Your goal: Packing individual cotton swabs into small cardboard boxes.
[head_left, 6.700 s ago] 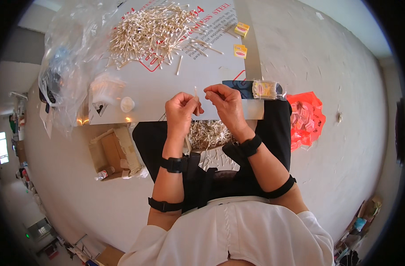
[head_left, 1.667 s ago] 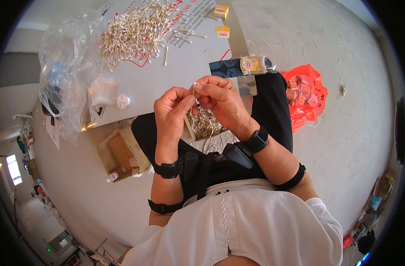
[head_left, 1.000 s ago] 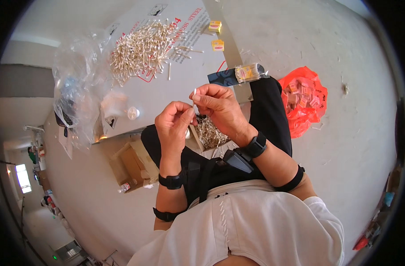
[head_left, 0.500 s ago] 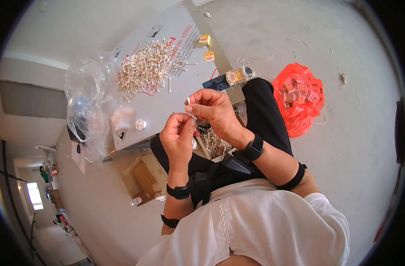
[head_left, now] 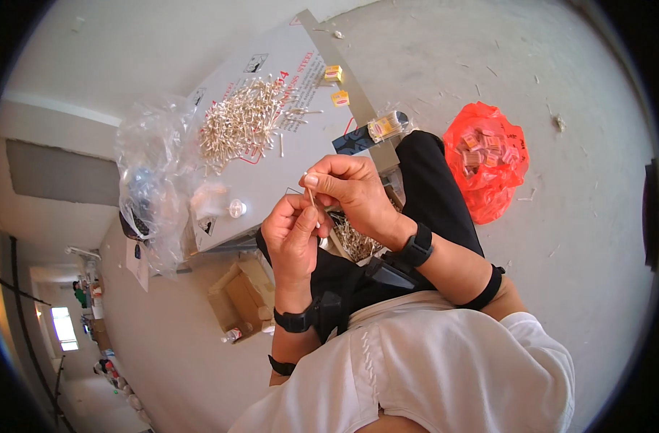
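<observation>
Before me, the fingertips of both hands pinch a thin cotton swab (head_left: 312, 198), which stands nearly upright between them. My left hand (head_left: 292, 232) is closed on its lower part with thumb and forefinger. Higher up and to the right, my right hand (head_left: 352, 189) grips the upper end, which its thumb partly hides. Below the hands, between my legs, an open box holds many loose swabs (head_left: 355, 239). A large heap of swabs (head_left: 243, 123) lies on the grey printed tabletop (head_left: 268, 180) ahead.
Two small yellow boxes (head_left: 333, 73) and a clear packet of swabs (head_left: 384, 127) lie toward the table's right edge. A crumpled clear bag (head_left: 150, 180) and white-capped bottle (head_left: 236, 208) are left. An open carton (head_left: 236, 292) and red bag (head_left: 481, 198) of small packs flank my legs.
My hands have turned slightly and drawn a little apart, so the swab's stick now shows between them. The whole view has shifted slightly.
</observation>
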Demonstrator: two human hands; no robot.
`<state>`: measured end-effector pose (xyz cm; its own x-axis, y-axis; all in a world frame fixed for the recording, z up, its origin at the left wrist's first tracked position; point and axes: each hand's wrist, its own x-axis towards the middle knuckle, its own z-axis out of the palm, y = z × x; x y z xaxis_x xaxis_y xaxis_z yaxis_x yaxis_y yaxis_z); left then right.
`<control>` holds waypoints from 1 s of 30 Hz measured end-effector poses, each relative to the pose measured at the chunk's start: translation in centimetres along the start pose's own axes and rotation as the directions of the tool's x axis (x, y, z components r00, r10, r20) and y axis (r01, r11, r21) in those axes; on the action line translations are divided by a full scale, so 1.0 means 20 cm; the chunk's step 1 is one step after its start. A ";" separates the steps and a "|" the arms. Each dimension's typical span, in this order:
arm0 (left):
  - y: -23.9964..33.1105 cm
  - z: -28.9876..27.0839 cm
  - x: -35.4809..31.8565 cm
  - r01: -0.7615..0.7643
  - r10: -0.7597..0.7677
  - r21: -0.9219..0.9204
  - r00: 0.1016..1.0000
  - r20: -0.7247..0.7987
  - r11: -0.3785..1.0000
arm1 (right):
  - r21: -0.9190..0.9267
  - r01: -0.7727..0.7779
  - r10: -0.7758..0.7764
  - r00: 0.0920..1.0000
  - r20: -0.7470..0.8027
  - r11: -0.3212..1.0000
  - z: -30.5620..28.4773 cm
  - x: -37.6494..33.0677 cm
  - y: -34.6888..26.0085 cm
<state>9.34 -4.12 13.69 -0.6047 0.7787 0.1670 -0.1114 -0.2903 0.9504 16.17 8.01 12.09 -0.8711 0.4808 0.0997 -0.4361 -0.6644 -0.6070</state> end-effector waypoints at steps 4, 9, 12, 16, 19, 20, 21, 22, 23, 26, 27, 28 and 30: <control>0.01 0.00 -0.01 0.045 -0.045 0.014 0.999 0.021 0.999 | -0.257 0.155 -0.166 0.986 -0.022 0.954 0.02 -0.01 0.00; 0.01 0.02 -0.01 0.097 -0.085 -0.145 0.993 0.085 0.985 | -0.091 0.035 -0.038 0.999 -0.032 0.995 0.01 -0.01 -0.02; 0.01 0.01 -0.01 0.106 -0.093 -0.141 0.991 0.095 0.984 | -0.111 0.016 -0.017 1.000 -0.012 0.994 0.00 0.00 -0.02; 0.02 0.02 -0.02 0.074 -0.063 -0.162 0.995 0.070 0.984 | -0.473 -0.036 0.066 0.997 0.046 0.880 -0.09 0.02 -0.02; 0.02 0.02 -0.01 0.063 -0.057 -0.112 0.997 0.052 0.992 | -0.549 0.028 -0.023 1.000 0.015 0.835 -0.05 0.03 -0.01; 0.02 0.01 -0.01 0.062 -0.056 -0.120 0.997 0.055 0.991 | -0.520 0.128 -0.170 0.985 -0.034 0.844 -0.03 0.03 -0.01; 0.02 0.01 -0.01 0.061 -0.055 -0.121 0.997 0.055 0.991 | -0.521 0.128 -0.170 0.985 -0.034 0.844 -0.03 0.03 -0.03; 0.03 0.02 -0.01 0.061 -0.056 -0.118 0.998 0.043 0.991 | -0.395 0.047 -0.070 0.997 -0.042 0.917 -0.04 0.02 -0.06; 0.03 0.02 -0.01 0.060 -0.057 -0.115 0.998 0.031 0.992 | -0.261 -0.040 0.031 0.999 -0.037 0.964 -0.05 0.02 -0.07; 0.02 0.02 0.00 0.070 -0.067 -0.102 0.997 0.031 0.992 | -0.217 -0.043 0.048 0.999 0.017 0.975 -0.05 0.01 -0.08; 0.02 0.02 0.00 0.072 -0.069 -0.103 0.997 0.030 0.992 | -0.217 -0.045 0.050 0.999 0.016 0.975 -0.04 0.01 -0.07; 0.01 0.02 0.00 0.069 -0.067 -0.101 0.997 0.027 0.992 | -0.170 -0.048 0.052 0.999 0.017 0.984 -0.04 0.00 -0.07; 0.01 0.01 0.00 0.067 -0.065 -0.100 0.998 0.020 0.993 | -0.123 -0.055 0.057 0.998 0.018 0.991 -0.03 0.00 -0.06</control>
<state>9.55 -4.00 13.93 -0.5800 0.8072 0.1097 -0.2303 -0.2916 0.9284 16.83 9.06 12.36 -0.8987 0.4313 0.0792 -0.3569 -0.6144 -0.7037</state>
